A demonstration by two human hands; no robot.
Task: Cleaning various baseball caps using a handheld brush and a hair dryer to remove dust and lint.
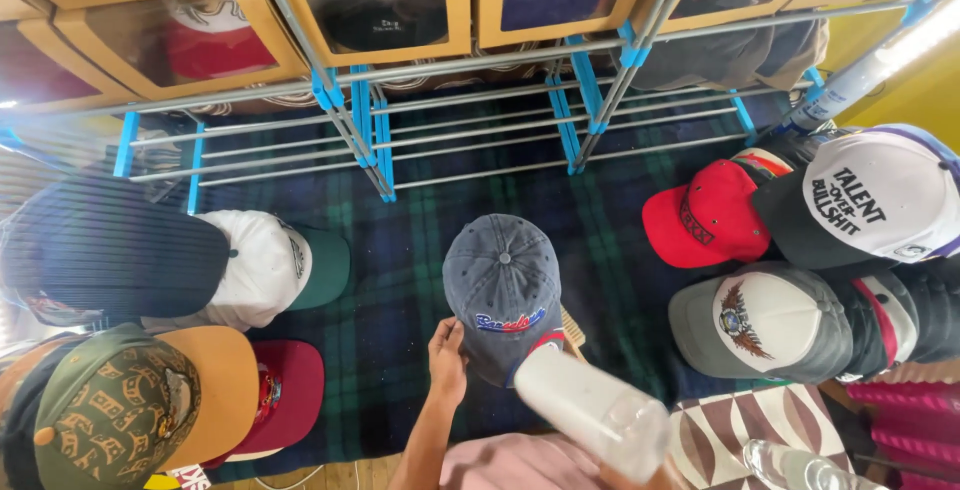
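Left hand [447, 358] pinches the brim of the grey-blue cap [502, 290] on the plaid cloth [400, 290], steadying it; right hand's grip on the white bottle [590, 410] is hidden.

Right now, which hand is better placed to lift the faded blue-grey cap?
Probably the left hand: it already touches the brim edge of the faded blue-grey fabric cap. The right hand is hidden behind a white cylindrical bottle.
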